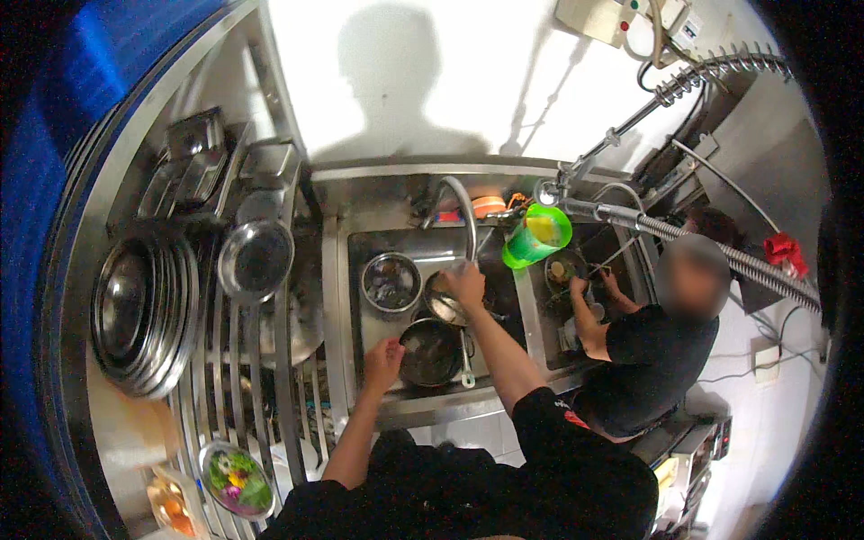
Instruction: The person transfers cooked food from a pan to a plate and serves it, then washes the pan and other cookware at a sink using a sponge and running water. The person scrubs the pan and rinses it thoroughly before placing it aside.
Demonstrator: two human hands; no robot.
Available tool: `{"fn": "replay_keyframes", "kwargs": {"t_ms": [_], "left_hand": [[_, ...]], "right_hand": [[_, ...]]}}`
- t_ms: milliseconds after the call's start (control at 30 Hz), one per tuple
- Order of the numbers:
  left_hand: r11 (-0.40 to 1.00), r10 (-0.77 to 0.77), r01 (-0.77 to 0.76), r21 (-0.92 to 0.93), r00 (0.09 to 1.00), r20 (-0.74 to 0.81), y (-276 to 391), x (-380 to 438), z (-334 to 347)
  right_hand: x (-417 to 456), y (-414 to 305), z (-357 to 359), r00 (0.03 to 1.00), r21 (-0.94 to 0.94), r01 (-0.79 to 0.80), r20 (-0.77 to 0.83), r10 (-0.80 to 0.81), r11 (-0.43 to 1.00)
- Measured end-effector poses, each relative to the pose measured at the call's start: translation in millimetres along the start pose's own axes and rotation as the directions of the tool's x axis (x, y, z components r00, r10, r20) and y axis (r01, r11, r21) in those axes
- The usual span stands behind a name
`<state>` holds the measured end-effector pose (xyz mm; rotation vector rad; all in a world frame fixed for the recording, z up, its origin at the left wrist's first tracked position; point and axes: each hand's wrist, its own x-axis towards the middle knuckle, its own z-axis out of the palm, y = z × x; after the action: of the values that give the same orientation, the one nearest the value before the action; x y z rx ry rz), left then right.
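My right hand (466, 287) is raised over the left sink basin, at the lower end of the curved metal faucet (464, 196); whether its fingers close on the spout is unclear. My left hand (383, 363) is at the rim of a dark round pan (430, 352) in the basin, fingers bent; a grip on the rim cannot be made out. A lighter metal pan (442, 307) lies partly under my right hand, and a handle (468, 364) points towards me beside the dark pan. A round steel pot (391, 282) stands at the basin's left, with unclear contents.
Right of me a co-worker (648, 364) has both hands in the right basin (567, 351). A green container (536, 236) with a yellow sponge stands near the divider. A spring hose (675, 239) crosses above. Left, a slatted rack (290, 405) bears stacked metal bowls (145, 314) and trays.
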<state>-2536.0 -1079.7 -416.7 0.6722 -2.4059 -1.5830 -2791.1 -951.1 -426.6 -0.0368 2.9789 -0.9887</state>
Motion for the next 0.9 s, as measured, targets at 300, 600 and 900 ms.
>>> {"fn": "replay_keyframes", "kwargs": {"t_ms": [300, 600, 900], "left_hand": [[0.972, 0.219, -0.2, -0.12, 0.961, 0.17, 89, 168, 16], [0.858, 0.513, -0.51, -0.055, 0.849, 0.128, 214, 171, 113], [0.864, 0.304, -0.253, 0.436, 0.951, -0.051, 102, 258, 107]], "right_hand": [[12, -12, -24, 0.987, 0.114, -0.152, 0.077, 0.144, 0.982], [18, 129, 66, 0.995, 0.579, 0.075, -0.091, -0.027, 0.812], [56, 71, -19, 0.996, 0.085, 0.034, 0.082, -0.041, 0.996]]}}
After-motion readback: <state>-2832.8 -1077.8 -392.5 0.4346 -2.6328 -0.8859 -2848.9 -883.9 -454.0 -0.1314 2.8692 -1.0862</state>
